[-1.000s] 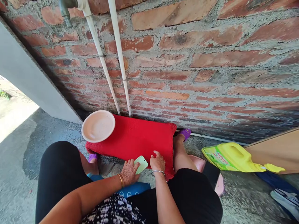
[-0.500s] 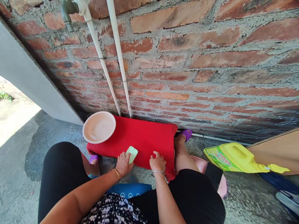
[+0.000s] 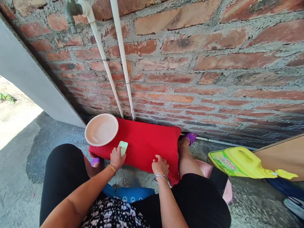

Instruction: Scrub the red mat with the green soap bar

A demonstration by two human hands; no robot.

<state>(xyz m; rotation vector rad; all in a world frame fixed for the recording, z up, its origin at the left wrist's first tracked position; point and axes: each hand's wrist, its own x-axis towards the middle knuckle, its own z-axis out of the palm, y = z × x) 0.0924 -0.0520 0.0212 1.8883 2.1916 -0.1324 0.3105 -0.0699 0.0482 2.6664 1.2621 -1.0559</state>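
Observation:
A red mat (image 3: 147, 139), thick and fuzzy, lies spread in front of me with its right edge by my leg. My left hand (image 3: 117, 159) grips a pale green, flat block with rounded corners (image 3: 123, 147), too small in view to name surely, and presses it near the mat's front left part. On the mat's front right part rests my right hand (image 3: 161, 166), thumb and index finger apart, the other fingers partly hidden; it holds nothing I can see. A pale pink basin (image 3: 101, 129) stands on the mat's left end.
A brick wall (image 3: 173, 63) rises behind the mat, with two white pipes (image 3: 123, 60) and a tap (image 3: 71, 14). At right, a yellow jug-shaped bottle (image 3: 247, 160) lies on its side near a tan board (image 3: 285, 155). A pink object (image 3: 228, 193) sits beside my leg.
My left hand has slid the green block to the left and slightly away from me, closer to the basin. My right hand stays in about the same place on the mat.

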